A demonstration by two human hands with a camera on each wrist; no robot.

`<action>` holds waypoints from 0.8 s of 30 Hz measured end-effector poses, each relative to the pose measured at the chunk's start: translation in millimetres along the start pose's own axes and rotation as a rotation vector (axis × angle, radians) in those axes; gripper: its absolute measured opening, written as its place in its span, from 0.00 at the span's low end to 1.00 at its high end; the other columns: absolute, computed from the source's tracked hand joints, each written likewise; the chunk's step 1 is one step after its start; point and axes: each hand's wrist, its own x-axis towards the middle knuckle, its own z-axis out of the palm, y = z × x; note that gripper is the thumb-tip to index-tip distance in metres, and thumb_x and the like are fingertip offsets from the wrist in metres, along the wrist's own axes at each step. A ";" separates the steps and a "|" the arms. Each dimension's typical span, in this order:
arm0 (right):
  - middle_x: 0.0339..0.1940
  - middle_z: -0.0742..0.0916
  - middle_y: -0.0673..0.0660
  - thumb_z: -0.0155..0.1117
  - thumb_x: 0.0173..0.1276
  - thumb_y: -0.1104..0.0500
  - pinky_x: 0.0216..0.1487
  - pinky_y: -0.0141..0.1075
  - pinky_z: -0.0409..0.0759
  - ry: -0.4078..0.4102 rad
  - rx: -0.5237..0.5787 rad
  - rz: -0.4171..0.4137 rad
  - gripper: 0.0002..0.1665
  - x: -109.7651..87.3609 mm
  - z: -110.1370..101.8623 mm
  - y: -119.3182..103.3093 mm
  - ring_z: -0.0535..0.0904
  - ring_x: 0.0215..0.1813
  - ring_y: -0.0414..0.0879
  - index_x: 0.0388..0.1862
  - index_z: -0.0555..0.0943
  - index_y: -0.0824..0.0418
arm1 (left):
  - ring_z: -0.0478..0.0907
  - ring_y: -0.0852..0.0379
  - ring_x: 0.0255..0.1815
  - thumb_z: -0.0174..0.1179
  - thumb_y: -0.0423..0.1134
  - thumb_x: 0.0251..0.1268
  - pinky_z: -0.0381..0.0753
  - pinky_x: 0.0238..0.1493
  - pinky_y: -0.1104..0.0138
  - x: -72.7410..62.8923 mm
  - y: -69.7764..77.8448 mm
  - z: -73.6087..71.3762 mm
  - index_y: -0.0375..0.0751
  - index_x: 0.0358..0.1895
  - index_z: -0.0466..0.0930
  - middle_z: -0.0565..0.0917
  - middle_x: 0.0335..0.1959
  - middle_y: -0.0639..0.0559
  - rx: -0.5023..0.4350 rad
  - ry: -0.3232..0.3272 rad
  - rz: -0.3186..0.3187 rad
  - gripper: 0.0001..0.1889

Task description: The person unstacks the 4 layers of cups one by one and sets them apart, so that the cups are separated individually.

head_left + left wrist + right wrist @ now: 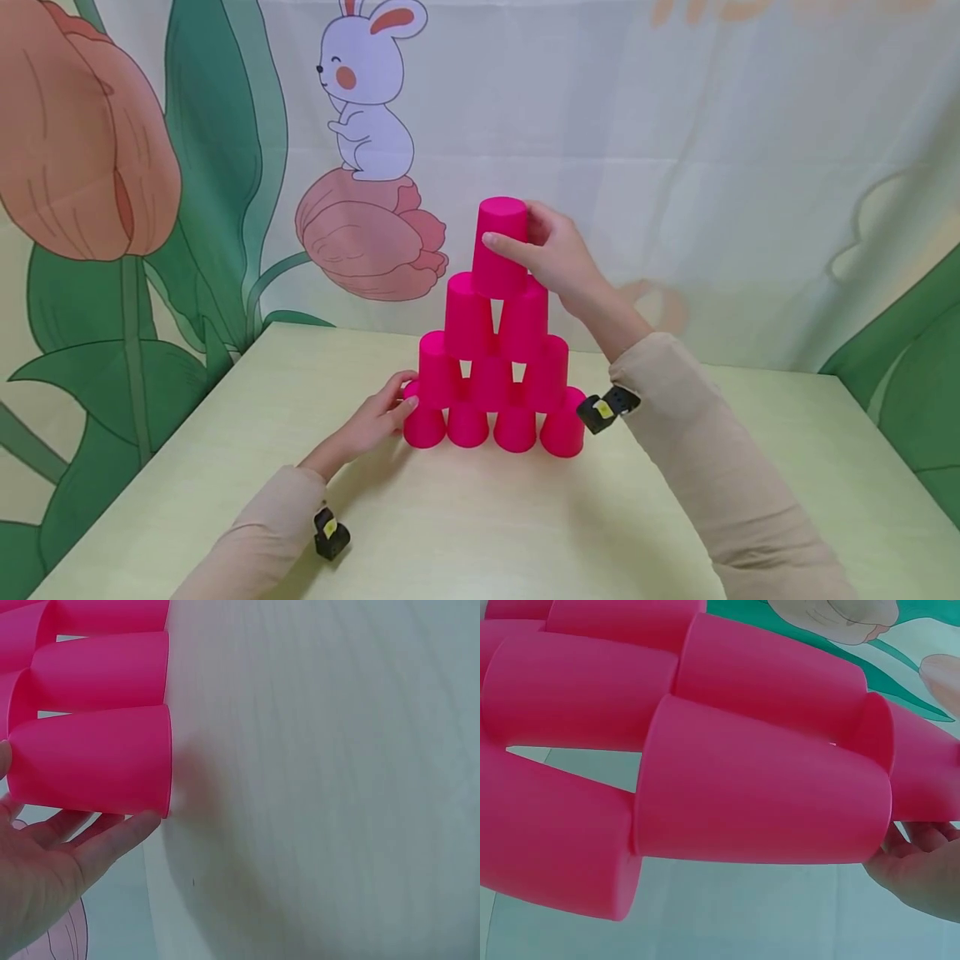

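Note:
Upside-down pink cups form a pyramid: several in the bottom row, three above, then two, with one at the peak. My right hand (566, 254) grips the top cup (501, 242), thumb across its front and fingers behind. That cup sits over the third-row pair (468, 317); whether its full weight rests there I cannot tell. Low on the left, my left hand (375, 421) touches the bottom-left cup (94, 761) with fairly straight fingers along its side and the thumb near its upper end. In the right wrist view, my right hand (922, 874) is partly cut off.
The pyramid stands on a pale wooden table (480, 525). A curtain (675, 167) printed with a rabbit and tulips hangs behind it. A black wrist camera (600, 411) on the right sleeve is close to the bottom-right cup (562, 429).

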 end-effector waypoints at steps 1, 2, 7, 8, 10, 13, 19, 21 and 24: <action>0.48 0.79 0.56 0.64 0.60 0.55 0.46 0.42 0.76 0.001 -0.005 -0.005 0.28 -0.5 -0.2 -0.6 0.76 0.48 0.50 0.58 0.69 0.58 | 0.68 0.43 0.55 0.47 0.41 0.69 0.77 0.44 0.54 -0.1 0.4 0.3 0.49 0.66 0.53 0.69 0.56 0.41 0.003 0.000 0.000 0.24; 0.47 0.79 0.56 0.64 0.60 0.55 0.46 0.42 0.76 0.001 -0.007 -0.010 0.28 -1.2 -0.5 -1.2 0.76 0.47 0.50 0.58 0.69 0.58 | 0.68 0.42 0.55 0.47 0.41 0.69 0.77 0.44 0.54 -0.1 0.6 0.6 0.49 0.66 0.53 0.69 0.56 0.41 0.005 0.000 0.000 0.24; 0.46 0.79 0.57 0.64 0.60 0.55 0.45 0.41 0.76 0.014 -0.010 -0.046 0.27 -6.6 -3.7 -5.1 0.76 0.46 0.50 0.57 0.70 0.59 | 0.68 0.42 0.55 0.46 0.41 0.70 0.77 0.45 0.54 -0.5 0.1 0.7 0.49 0.66 0.53 0.69 0.56 0.40 0.009 0.000 0.004 0.24; 0.46 0.79 0.57 0.64 0.60 0.55 0.45 0.41 0.76 0.020 -0.011 -0.053 0.27 -8.2 -4.6 -6.0 0.76 0.46 0.50 0.57 0.70 0.59 | 0.68 0.42 0.55 0.46 0.41 0.70 0.77 0.45 0.54 -0.6 -0.2 0.4 0.48 0.66 0.53 0.69 0.57 0.40 0.013 -0.002 0.005 0.24; 0.46 0.79 0.57 0.64 0.59 0.55 0.45 0.41 0.76 0.039 -0.020 -0.067 0.27 -12.2 -6.7 -8.0 0.76 0.46 0.50 0.57 0.70 0.59 | 0.68 0.42 0.56 0.46 0.41 0.70 0.76 0.46 0.54 -0.8 0.4 0.1 0.48 0.65 0.53 0.68 0.57 0.40 0.026 -0.003 0.005 0.23; 0.46 0.79 0.57 0.64 0.59 0.55 0.46 0.40 0.76 0.066 -0.029 -0.080 0.27 -19.7 -10.3 -10.9 0.76 0.46 0.49 0.57 0.70 0.59 | 0.68 0.41 0.56 0.46 0.41 0.70 0.75 0.47 0.53 -0.4 1.9 -0.1 0.48 0.64 0.54 0.68 0.57 0.41 0.043 -0.005 0.001 0.22; 0.46 0.79 0.58 0.64 0.59 0.56 0.43 0.39 0.77 0.068 0.010 -0.114 0.26 -38.4 -16.7 -14.9 0.77 0.45 0.51 0.56 0.70 0.60 | 0.67 0.40 0.57 0.46 0.39 0.70 0.74 0.47 0.50 -7.0 16.4 -2.4 0.45 0.64 0.53 0.67 0.58 0.38 0.032 -0.020 -0.013 0.22; 0.45 0.79 0.58 0.64 0.59 0.57 0.43 0.38 0.78 0.066 0.033 -0.128 0.26 -44.7 -18.4 -15.9 0.77 0.45 0.51 0.56 0.70 0.60 | 0.66 0.39 0.57 0.46 0.37 0.70 0.74 0.48 0.49 -12.1 25.9 -2.6 0.42 0.64 0.53 0.67 0.58 0.37 0.026 -0.025 -0.022 0.22; 0.45 0.79 0.59 0.63 0.60 0.59 0.43 0.37 0.77 0.069 0.074 -0.136 0.24 -53.8 -21.1 -17.7 0.76 0.44 0.52 0.55 0.71 0.62 | 0.66 0.38 0.57 0.45 0.36 0.70 0.73 0.49 0.48 -17.1 35.0 -2.0 0.40 0.64 0.53 0.67 0.58 0.36 0.024 -0.030 -0.027 0.22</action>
